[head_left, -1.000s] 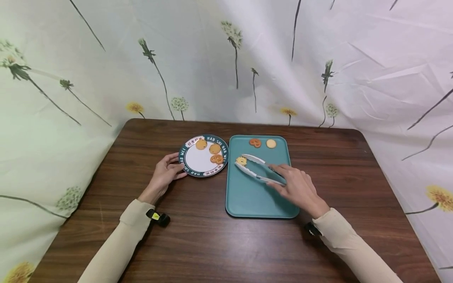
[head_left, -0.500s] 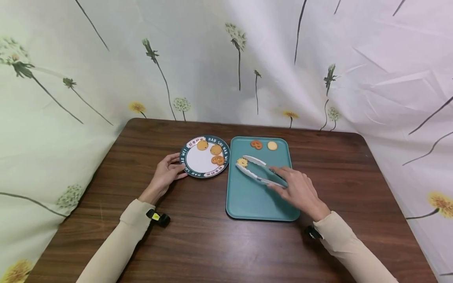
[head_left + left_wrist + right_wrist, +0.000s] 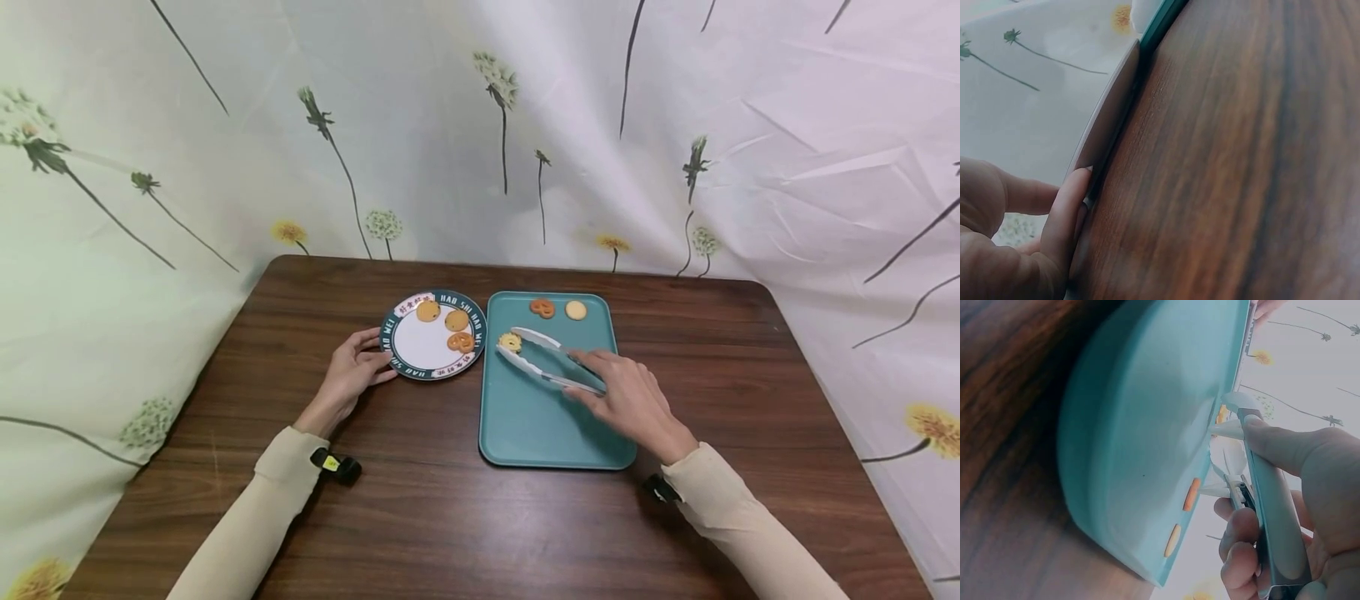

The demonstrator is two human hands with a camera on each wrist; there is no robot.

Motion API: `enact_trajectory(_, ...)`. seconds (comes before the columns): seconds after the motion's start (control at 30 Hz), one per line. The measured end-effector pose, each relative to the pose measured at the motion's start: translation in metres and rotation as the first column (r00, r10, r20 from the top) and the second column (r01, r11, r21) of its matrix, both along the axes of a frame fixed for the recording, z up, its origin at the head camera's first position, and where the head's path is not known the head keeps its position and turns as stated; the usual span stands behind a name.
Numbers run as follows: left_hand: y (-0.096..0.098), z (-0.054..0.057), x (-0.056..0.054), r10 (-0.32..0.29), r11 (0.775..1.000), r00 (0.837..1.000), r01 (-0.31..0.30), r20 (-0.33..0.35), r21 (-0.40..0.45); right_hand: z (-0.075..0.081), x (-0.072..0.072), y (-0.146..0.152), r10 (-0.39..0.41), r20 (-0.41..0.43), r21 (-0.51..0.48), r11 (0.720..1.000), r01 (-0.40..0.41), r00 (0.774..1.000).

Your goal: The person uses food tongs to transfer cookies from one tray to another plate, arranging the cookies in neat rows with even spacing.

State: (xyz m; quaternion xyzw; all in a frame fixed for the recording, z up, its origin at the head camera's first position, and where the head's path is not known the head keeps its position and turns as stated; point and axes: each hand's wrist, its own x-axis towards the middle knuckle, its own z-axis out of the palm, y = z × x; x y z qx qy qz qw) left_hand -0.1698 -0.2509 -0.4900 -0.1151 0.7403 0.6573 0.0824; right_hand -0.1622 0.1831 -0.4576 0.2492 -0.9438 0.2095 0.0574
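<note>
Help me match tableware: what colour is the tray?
The tray is teal, best seen in the head view.

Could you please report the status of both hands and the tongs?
Right hand holds open tongs astride cookie. Left hand grips plate rim. No obstruction seen.

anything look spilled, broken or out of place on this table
Nothing stands out: the plate and green tray show no spill or damage, and the tongs in the right hand have their tips apart, on either side of the flower-shaped cookie.
</note>
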Motion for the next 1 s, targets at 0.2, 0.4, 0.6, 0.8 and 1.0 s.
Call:
enact_trajectory(0.2,0.000,0.002,0.000,-0.010,1.000,1.000,0.010,-0.003,-0.016,0.004,-0.002,-0.002,0.007,-0.011,-0.005,1.000,-0.007,1.000)
enact_trajectory(0.4,0.001,0.001,-0.001,-0.013,1.000,1.000,0.013,-0.003,-0.007,0.008,-0.004,-0.005,0.016,-0.028,0.006,1.000,-0.016,0.999)
enact_trajectory(0.6,0.001,0.002,-0.001,-0.005,1.000,1.000,0.005,0.000,-0.012,0.012,-0.009,-0.010,0.021,-0.057,0.002,1.000,-0.021,0.998)
enact_trajectory(0.8,0.000,0.002,0.000,-0.005,1.000,1.000,0.005,0.004,-0.023,0.014,-0.013,-0.018,0.034,-0.053,-0.008,0.999,-0.034,0.998)
enact_trajectory(1.0,0.001,0.003,0.000,-0.007,1.000,1.000,0.007,0.007,-0.026,0.016,-0.016,-0.022,0.036,-0.055,-0.015,0.999,-0.037,0.998)
